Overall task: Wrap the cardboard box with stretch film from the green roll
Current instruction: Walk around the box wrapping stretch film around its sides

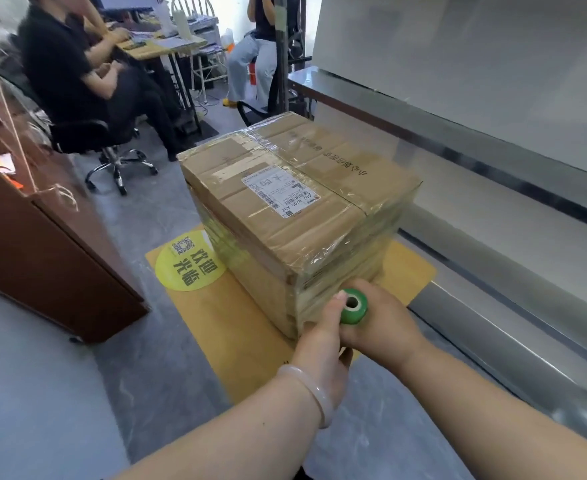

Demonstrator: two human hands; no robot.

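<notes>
Sitting on a yellow mat on the grey floor: the box, its far end toward the room, its near corner toward the camera. Carrying a white label on top and bands of clear tape across the flaps. Already showing glossy, greenish film clinging around its side faces, wrinkling at the near corner.

Standing upright against that near corner, low on the box: the roll, green, its hollow core facing up. Gripping it from the right, the right hand, fingers curling round its body. Pressing in from the left, the left hand, thumb lying along the roll's near side, other fingers tucked beneath and hidden; clasped around the roll too, though how firmly cannot be told. Circling the left wrist, a pale bangle.

Lying on the mat's left edge, half under the box: a round yellow sticker with a QR code. Standing left of the mat, a brown cabinet. Running along the right, a steel ledge. Sitting in the far left background, a person in black on a swivel chair.
</notes>
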